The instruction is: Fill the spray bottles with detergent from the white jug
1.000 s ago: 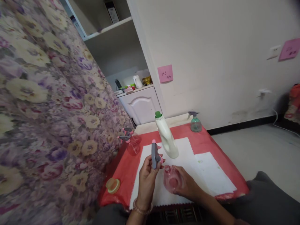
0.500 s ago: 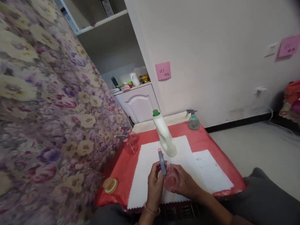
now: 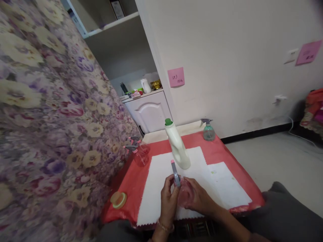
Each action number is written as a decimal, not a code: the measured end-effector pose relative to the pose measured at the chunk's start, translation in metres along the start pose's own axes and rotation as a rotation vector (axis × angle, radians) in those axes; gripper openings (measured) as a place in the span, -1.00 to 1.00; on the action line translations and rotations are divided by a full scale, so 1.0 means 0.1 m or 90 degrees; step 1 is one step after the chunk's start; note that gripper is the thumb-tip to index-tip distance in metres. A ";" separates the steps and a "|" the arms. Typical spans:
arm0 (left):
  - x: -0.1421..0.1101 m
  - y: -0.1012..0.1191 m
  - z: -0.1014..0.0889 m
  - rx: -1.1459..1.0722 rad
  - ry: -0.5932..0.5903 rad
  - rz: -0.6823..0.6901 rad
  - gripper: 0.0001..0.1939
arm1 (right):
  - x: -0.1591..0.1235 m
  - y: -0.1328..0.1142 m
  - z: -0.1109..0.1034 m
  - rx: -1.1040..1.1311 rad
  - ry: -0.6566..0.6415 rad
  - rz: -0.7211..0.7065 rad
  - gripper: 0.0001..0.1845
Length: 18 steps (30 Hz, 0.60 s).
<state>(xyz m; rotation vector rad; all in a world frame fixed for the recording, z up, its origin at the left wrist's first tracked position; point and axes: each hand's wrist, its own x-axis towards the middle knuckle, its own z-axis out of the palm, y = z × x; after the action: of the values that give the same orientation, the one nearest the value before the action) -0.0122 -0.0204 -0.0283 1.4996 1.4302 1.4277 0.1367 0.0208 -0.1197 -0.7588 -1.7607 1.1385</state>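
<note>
Two clamped grips: left hand (image 3: 168, 201) on trigger sprayer head (image 3: 176, 176); beside it, right hand (image 3: 202, 199) round pink bottle (image 3: 185, 195), probably light, best held mid-body.

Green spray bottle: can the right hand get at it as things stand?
Probably not while the right hand holds the pink bottle. The path looks free, though: just flat white cloth and red cover before the green spray bottle.

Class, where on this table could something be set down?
Bare: the smaller white sheet, right of the right hand; the red cover between yellowish container and pink spray bottles.
Crowded: the middle, with left hand, held pink bottle, tall white bottle.
</note>
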 end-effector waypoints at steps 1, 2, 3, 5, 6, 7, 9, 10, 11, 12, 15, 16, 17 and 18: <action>0.00 0.00 0.00 -0.001 -0.002 0.004 -0.75 | 0.00 0.00 0.00 0.005 -0.001 -0.005 -0.01; -0.01 0.00 0.00 -0.002 -0.002 0.007 -0.75 | -0.01 0.00 -0.01 0.009 -0.002 -0.010 -0.03; -0.01 0.01 0.00 -0.002 0.000 0.007 -0.75 | -0.02 -0.01 -0.01 0.014 -0.002 -0.015 -0.05; -0.02 0.01 0.00 -0.002 0.007 0.006 -0.74 | -0.03 -0.04 -0.04 0.025 0.002 -0.024 -0.10; -0.02 0.00 0.00 -0.004 0.010 0.005 -0.73 | -0.03 -0.06 -0.06 0.029 0.009 -0.029 -0.16; -0.02 -0.01 0.00 -0.008 0.010 0.006 -0.73 | -0.03 -0.10 -0.08 0.031 0.019 -0.035 -0.23; -0.02 -0.04 0.00 -0.021 0.006 0.011 -0.73 | 0.00 -0.22 -0.14 0.033 0.046 -0.049 -0.41; -0.02 -0.06 0.00 -0.026 0.004 0.012 -0.73 | 0.03 -0.30 -0.17 0.035 0.059 -0.057 -0.50; -0.01 -0.08 0.01 -0.030 0.004 0.011 -0.74 | 0.07 -0.39 -0.19 0.036 0.067 -0.067 -0.56; -0.01 -0.09 0.01 -0.034 0.007 0.012 -0.74 | 0.12 -0.48 -0.20 0.039 0.072 -0.077 -0.61; -0.02 -0.13 0.01 -0.037 0.026 0.016 -0.75 | 0.28 -0.73 -0.20 0.038 0.068 -0.086 -0.72; -0.03 -0.13 0.01 -0.039 0.033 0.017 -0.75 | 0.32 -0.80 -0.19 0.035 0.069 -0.083 -0.76; -0.03 -0.14 0.01 -0.040 0.038 0.016 -0.75 | 0.36 -0.85 -0.17 0.031 0.070 -0.078 -0.79; -0.04 -0.14 0.01 -0.041 0.041 0.014 -0.76 | 0.39 -0.88 -0.16 0.028 0.069 -0.071 -0.81</action>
<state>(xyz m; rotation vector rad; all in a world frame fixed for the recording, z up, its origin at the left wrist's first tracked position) -0.0145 -0.0206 -0.0430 1.4456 1.3962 1.5339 0.1322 0.0249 -0.0221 -0.6747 -1.6613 1.0389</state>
